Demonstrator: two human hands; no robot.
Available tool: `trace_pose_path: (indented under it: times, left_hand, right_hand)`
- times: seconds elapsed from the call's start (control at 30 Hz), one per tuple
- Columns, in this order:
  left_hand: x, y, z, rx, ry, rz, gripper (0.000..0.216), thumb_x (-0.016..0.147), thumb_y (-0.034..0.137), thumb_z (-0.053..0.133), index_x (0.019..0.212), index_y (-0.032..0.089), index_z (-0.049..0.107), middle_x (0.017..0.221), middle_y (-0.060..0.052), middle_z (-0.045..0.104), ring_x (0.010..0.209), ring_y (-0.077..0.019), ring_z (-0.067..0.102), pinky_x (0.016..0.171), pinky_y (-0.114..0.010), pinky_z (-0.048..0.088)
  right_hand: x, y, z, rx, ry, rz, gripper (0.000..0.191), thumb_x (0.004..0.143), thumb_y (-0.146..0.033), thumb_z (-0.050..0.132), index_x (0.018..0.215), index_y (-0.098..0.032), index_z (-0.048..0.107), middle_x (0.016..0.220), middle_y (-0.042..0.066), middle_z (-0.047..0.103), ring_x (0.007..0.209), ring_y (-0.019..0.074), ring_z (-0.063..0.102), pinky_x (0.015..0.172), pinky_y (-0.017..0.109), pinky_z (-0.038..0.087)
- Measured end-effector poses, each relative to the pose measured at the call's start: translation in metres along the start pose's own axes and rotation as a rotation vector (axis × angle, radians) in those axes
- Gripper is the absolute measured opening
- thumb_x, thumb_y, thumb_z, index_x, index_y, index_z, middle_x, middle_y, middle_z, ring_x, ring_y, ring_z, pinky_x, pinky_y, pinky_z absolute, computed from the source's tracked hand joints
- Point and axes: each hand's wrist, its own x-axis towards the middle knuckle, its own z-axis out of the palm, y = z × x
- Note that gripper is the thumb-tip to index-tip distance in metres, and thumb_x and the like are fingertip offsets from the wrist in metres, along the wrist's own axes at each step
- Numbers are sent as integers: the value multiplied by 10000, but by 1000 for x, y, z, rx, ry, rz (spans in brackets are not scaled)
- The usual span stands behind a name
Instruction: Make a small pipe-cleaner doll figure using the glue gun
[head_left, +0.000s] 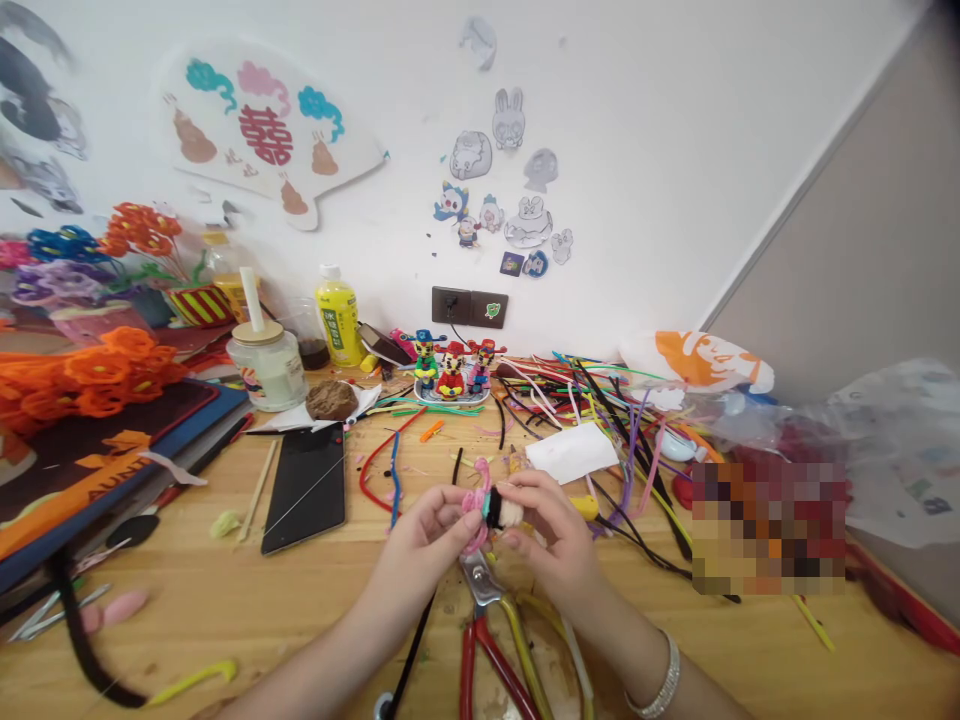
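A small pipe-cleaner figure (492, 508) is held between my two hands above the table. It has pink loops on the left, a turquoise band, a black band and a cream rounded end on the right. My left hand (431, 535) pinches the pink part between thumb and fingers. My right hand (559, 530) has its fingers curled around the black and cream end, and a bracelet (660, 680) circles that wrist. Just below the figure lie metal pliers (480, 580) with red and yellow handles, their jaws partly behind my left fingertips.
Three colourful pipe-cleaner figures (451, 372) stand near the wall. Loose pipe cleaners (570, 385) pile up at the back right beside white paper (574, 452). A dark phone (306, 490), a lidded jar (266, 365), a yellow bottle (339, 315) and orange pipe-cleaner flowers (97, 385) stand or lie leftward.
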Motion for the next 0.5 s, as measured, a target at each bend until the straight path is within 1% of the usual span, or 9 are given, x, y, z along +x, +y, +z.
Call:
trace_pose_path:
  times: [0.2,0.33,0.5]
  left_hand:
    - [-1,-1,0,-12,-28,7,312,573,371,714,736,153,563,609,28,613,567,-93,528,567,-202,401]
    - [0,0,1,-9,-29,10,324,567,380,715,734,150,558,602,33,609,566,-91,529,570,-203,405]
    - [0,1,2,-5,-12,22,333,549,387,723,721,152,561,620,30,610,574,-96,534,572,-209,409]
  right_hand:
    - [1,-5,3,-26,66,27,244,741,-187,566,979,-239,555,959,61,539,920,199,527,775,345,462]
    - [2,-7,2,-55,55,12,224,727,-171,568,943,-232,566,942,54,543,898,192,534,767,336,460]
    - [2,-8,0,-108,43,-7,237,715,-175,577,946,-231,567,941,58,545,883,191,541,750,329,465]
